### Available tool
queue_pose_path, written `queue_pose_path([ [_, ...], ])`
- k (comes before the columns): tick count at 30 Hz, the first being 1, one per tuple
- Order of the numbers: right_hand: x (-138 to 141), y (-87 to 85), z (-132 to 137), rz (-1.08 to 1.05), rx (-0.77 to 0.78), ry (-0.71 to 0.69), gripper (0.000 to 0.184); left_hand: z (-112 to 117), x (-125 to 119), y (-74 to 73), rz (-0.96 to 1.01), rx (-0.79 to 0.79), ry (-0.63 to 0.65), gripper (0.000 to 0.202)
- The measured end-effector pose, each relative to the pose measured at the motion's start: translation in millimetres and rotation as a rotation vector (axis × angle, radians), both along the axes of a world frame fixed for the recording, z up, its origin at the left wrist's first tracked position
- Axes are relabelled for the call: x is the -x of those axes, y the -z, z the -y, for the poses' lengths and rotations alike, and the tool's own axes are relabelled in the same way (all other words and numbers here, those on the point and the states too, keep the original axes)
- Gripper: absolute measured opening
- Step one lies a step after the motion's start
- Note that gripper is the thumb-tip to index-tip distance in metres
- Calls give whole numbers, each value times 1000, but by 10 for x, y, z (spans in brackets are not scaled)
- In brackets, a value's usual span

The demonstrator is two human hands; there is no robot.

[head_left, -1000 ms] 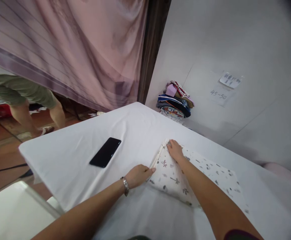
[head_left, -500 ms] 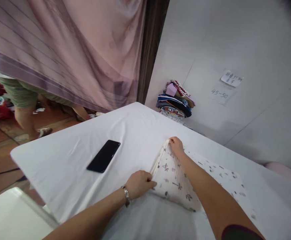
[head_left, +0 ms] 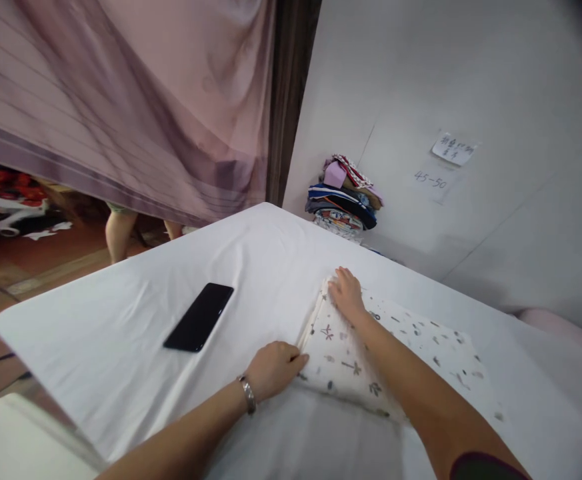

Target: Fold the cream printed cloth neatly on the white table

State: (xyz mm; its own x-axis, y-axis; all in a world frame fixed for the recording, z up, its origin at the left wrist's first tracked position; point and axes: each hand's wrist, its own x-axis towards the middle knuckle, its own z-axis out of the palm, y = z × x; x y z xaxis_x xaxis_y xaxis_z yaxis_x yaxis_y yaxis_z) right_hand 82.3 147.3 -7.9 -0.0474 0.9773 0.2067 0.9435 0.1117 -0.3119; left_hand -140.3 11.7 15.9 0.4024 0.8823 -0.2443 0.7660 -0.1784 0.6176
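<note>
A white cloth (head_left: 338, 360) printed with small plants and shapes lies partly folded on the white-covered table (head_left: 271, 267). Its layered fold faces left, while a single-looking sheet reaches off to the right behind my right forearm. My left hand (head_left: 275, 367), with a metal bracelet at the wrist, pinches the fold's near left corner between thumb and fingers. At the far corner, my right hand (head_left: 347, 293) rests on top of the cloth with its fingers stretched out. My right forearm hides part of the cloth.
A black phone (head_left: 199, 317) lies left of the cloth. Folded fabrics (head_left: 343, 193) are stacked by the wall beyond the table. A pink curtain (head_left: 185, 100) hangs behind, with a person's legs (head_left: 119, 233) beneath it. A white surface (head_left: 15, 440) stands at lower left.
My right hand has released its pinch on the far corner and flattened onto the cloth, which lies lower now. My left hand keeps its hold. The person behind the curtain has moved right.
</note>
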Motion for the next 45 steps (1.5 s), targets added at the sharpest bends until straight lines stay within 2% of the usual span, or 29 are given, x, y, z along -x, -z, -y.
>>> queue_pose_path([
  [5,134,-71,170,61,267,-80,59,-20,-31,11,-56,-38,-5,42],
  [8,175,-184,260,45,242,-61,62,-28,-29,9,-82,-42,8,43],
  [11,217,-221,439,36,147,-110,65,-56,-20,-1,-87,-45,32,44],
  [16,278,-202,657,-30,272,-163,66,-99,-54,-42,-110,-44,47,42],
  [20,188,-310,751,-81,247,-158,66,-85,-55,-61,-114,-24,43,44],
  [22,48,-367,875,-79,203,-151,68,-65,-27,-66,-125,-24,48,45],
  [25,-310,-428,1169,-49,182,-92,68,-32,-6,-117,-205,-69,20,45],
  [26,-463,-443,1282,-34,188,-49,67,-26,-24,-147,-234,-129,-4,45],
  [28,-793,-462,1509,6,199,59,64,-28,-117,-207,-241,-344,-11,48],
  [31,-1276,-433,1820,72,201,242,63,-90,-377,-221,-131,-704,160,54],
  [33,-1541,-357,2006,123,218,347,64,-172,-558,-137,-112,-782,301,59],
  [35,-1737,-246,2166,142,254,436,63,-263,-681,3,-179,-720,363,64],
  [38,-1904,-89,2314,96,307,508,60,-359,-728,206,-275,-594,340,70],
  [40,-1959,-43,2334,70,311,510,58,-377,-701,271,-286,-567,326,72],
  [42,-2001,-54,2299,65,298,514,56,-372,-673,261,-284,-542,316,71],
  [45,-2070,-127,2159,66,264,512,58,-381,-708,124,-302,-433,304,67],
])
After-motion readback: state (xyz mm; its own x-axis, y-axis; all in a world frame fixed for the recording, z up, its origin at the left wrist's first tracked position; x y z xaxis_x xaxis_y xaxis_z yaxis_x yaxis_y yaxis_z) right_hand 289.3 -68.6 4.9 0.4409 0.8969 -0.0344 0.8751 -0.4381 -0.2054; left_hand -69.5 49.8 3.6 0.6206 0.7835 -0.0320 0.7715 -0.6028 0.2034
